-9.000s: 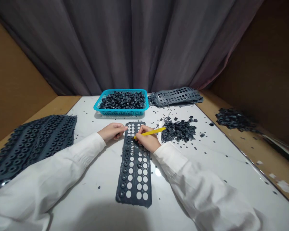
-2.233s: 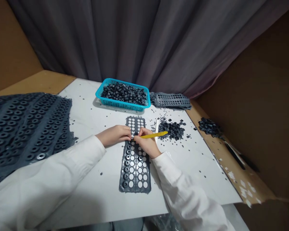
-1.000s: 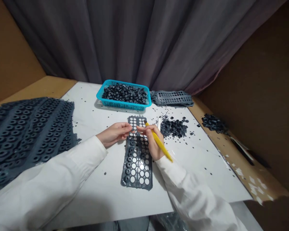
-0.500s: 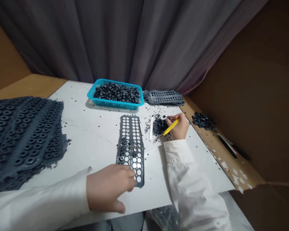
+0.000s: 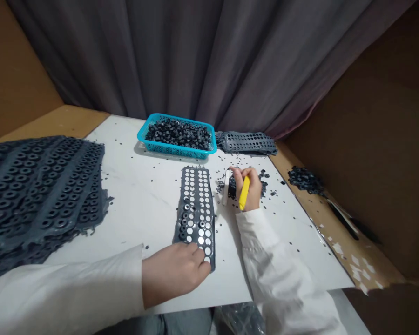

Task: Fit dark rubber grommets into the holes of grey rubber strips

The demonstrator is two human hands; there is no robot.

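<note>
A dark grey rubber strip (image 5: 196, 200) full of round holes lies lengthwise on the white table (image 5: 143, 195); several black rings still sit in its near half. My left hand (image 5: 174, 274) is closed on the strip's near end. My right hand (image 5: 246, 188) holds a yellow tool (image 5: 244, 192) and rests on a small pile of loose black rings (image 5: 232, 186), its fingers curled down into the pile. A white stick (image 5: 225, 187) lies between the strip and the pile.
A blue basket (image 5: 177, 150) of black rings stands at the back. Emptied holed strips (image 5: 246, 142) are stacked behind the pile. A big stack of ring-filled strips (image 5: 38, 186) covers the left. More rings (image 5: 305, 180) lie on the brown board at right. Grey curtain behind.
My left hand went from the strip's far end to its near end and gripped it. My right hand left the strip with the yellow tool and moved onto the loose-ring pile.
</note>
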